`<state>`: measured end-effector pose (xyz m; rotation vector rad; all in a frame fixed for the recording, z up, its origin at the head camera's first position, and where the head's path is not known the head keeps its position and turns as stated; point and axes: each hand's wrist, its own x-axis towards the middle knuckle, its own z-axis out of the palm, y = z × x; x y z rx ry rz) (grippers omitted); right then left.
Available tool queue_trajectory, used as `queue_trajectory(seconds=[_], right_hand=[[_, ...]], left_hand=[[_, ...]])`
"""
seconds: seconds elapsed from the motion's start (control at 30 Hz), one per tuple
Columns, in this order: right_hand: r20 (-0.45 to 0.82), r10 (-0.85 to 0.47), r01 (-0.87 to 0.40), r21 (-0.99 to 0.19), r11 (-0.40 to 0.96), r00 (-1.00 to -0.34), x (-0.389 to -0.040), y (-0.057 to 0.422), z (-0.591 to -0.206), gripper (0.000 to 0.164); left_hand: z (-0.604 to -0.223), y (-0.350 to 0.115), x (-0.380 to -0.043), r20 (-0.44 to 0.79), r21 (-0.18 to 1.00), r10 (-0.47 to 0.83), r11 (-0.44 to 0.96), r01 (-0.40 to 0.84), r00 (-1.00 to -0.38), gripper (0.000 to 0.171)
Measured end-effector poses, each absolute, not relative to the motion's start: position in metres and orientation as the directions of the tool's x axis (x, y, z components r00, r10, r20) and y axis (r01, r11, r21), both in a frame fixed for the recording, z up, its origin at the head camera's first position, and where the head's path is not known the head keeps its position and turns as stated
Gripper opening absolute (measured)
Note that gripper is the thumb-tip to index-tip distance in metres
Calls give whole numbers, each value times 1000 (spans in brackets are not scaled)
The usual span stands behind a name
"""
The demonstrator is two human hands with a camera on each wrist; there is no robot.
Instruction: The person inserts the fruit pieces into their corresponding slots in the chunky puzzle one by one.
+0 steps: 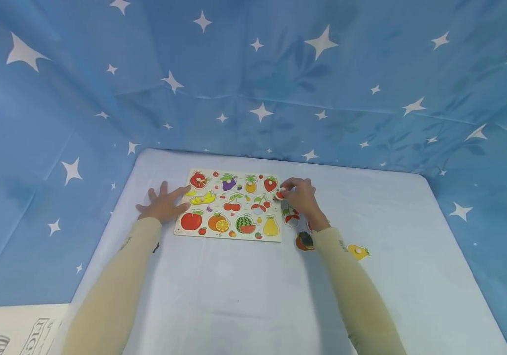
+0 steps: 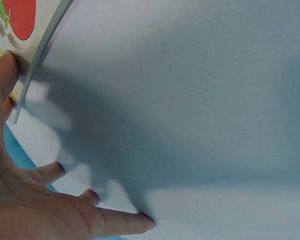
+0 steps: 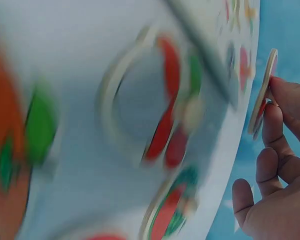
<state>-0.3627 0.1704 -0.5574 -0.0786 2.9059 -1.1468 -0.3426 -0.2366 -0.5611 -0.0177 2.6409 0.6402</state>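
spread wide with left hand (image 1: 162,204), touching puzzle board (image 1: 246,209) just right of it with thumb and finger. pinching small red piece (image 1: 281,194) in right hand (image 1: 299,195), just off the board's right edge. below that pinch: red-and-green piece (image 1: 290,217), then orange-red piece (image 1: 302,242); farther right, yellow pear piece (image 1: 358,251). could drop or twist, from small contact; could skid board, from slack left pressure; could scatter strays, from dragging low.

I see blue cloth (image 1: 235,59), white stars (image 1: 322,42) across it, a pale table (image 1: 218,291), perhaps a printed box (image 1: 16,328), lower left
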Motion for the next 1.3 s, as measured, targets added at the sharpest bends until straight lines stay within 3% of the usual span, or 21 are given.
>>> queue_trajectory(seconds=[0.2,0.7,1.03,1.3], right_hand=[[34,-156,-137,-689,712,-987,-366,135,-557,9],[35,-274,-225,-675,703,-961,-364,75,-563,9],[-13,-255,-184,-660,728,-967,-360,43,-566,8],[-41,-228,-166,-566,807,-973,-362,32,-574,11]], left_hand=[[-563,-238,-343,-402,437,77,892,-117,-912,76],[-565,-236,-347,-403,442,82,889,-115,-912,75],[-555,-231,-342,-400,441,80,890,-115,-913,73],[-558,-234,-343,-403,439,74,890,-122,-912,74]])
